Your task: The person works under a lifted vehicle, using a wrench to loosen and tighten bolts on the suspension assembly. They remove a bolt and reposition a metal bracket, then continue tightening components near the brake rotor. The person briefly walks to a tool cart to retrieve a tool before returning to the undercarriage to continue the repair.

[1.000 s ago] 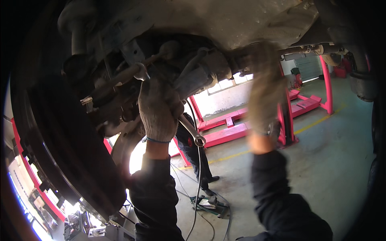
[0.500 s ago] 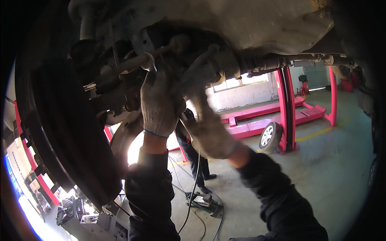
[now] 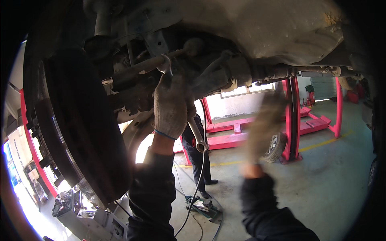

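Note:
My left hand (image 3: 172, 106), in a pale knitted work glove, is raised under a vehicle and closed around a wrench. The wrench's open jaw (image 3: 164, 64) sits around a metal rod (image 3: 144, 65) of the steering linkage. Below the glove hangs a shaft with a ring end (image 3: 202, 146); it looks like the same wrench, its middle hidden by my fingers. Off to the right, apart from the wrench, my gloved right hand (image 3: 263, 128) is smeared by motion, so its fingers cannot be made out.
A large dark wheel or brake part (image 3: 80, 128) fills the left. Behind stand red lift posts (image 3: 290, 120) and a loose wheel (image 3: 276, 147). Another person (image 3: 197, 160) is beyond my left arm. A cable (image 3: 196, 188), a green floor jack (image 3: 205, 208) and a tool cart (image 3: 90, 219) are below.
My right hand has moved away from beside the left hand, out to the right. The ring end now shows uncovered. The left hand keeps its grip; the whole view has shifted slightly.

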Action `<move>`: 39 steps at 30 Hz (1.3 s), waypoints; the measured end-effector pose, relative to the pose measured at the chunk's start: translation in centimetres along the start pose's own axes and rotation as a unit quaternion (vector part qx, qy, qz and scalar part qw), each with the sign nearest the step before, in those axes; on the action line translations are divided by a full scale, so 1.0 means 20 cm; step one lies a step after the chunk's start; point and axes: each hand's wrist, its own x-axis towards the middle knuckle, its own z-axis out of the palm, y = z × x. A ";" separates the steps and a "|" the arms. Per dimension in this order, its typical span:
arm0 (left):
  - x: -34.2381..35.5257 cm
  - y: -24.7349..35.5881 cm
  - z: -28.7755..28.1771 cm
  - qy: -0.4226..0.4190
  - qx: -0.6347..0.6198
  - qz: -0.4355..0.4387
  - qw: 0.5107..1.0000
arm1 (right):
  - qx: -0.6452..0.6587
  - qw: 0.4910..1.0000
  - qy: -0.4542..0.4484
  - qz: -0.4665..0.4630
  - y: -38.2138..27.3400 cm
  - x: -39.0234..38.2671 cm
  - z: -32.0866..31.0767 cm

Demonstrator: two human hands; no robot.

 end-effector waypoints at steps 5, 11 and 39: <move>0.04 0.00 -0.11 0.049 0.630 0.298 0.716 | -0.179 0.981 -0.073 0.027 0.26 -0.44 0.25; 0.04 -0.05 -0.09 0.079 0.356 0.131 0.922 | -0.431 0.845 -0.240 0.205 0.25 -0.65 -0.06; 0.00 -0.03 0.15 0.021 0.531 0.301 0.792 | -0.470 0.781 -0.392 0.127 -0.20 0.02 -0.10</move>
